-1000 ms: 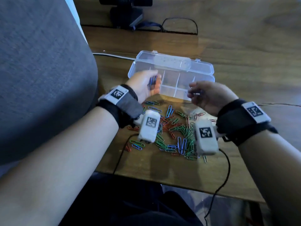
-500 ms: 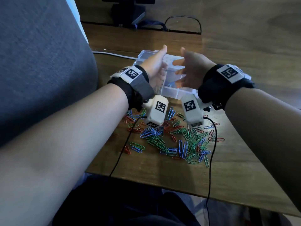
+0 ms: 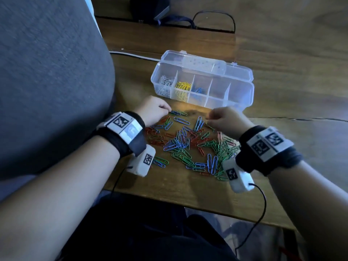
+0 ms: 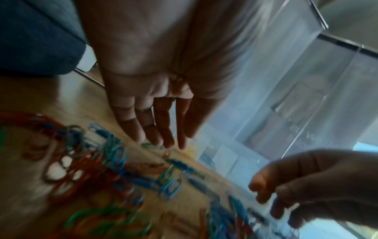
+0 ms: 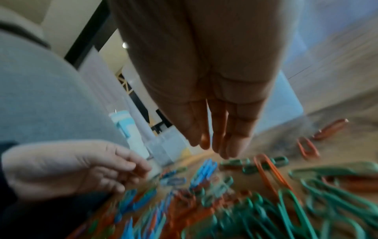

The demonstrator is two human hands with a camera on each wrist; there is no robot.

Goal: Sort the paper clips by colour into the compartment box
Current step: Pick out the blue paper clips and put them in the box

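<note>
A clear compartment box (image 3: 242, 91) stands open at the back of the table. It holds silver clips (image 3: 165, 82) in its left cell, yellow clips (image 3: 182, 87) in the second and blue clips (image 3: 197, 91) in the third. A loose pile of blue, green and red paper clips (image 3: 188, 142) lies in front of it. My left hand (image 3: 153, 110) hovers at the pile's far left edge, its fingers (image 4: 161, 129) loosely straight and empty. Over the pile's far right edge my right hand (image 3: 222, 118) also holds nothing, with its fingers (image 5: 216, 137) extended downward.
A grey padded chair back (image 3: 47, 72) fills the left side. A black device (image 3: 150, 8) with a looped cable sits at the back, and a white cable (image 3: 131, 54) runs behind the box. The table's front edge (image 3: 188, 201) lies just below the pile.
A second ago my left hand held blue clips near the box. Both hands reached over the box, then dropped back to the pile's far edge, empty.
</note>
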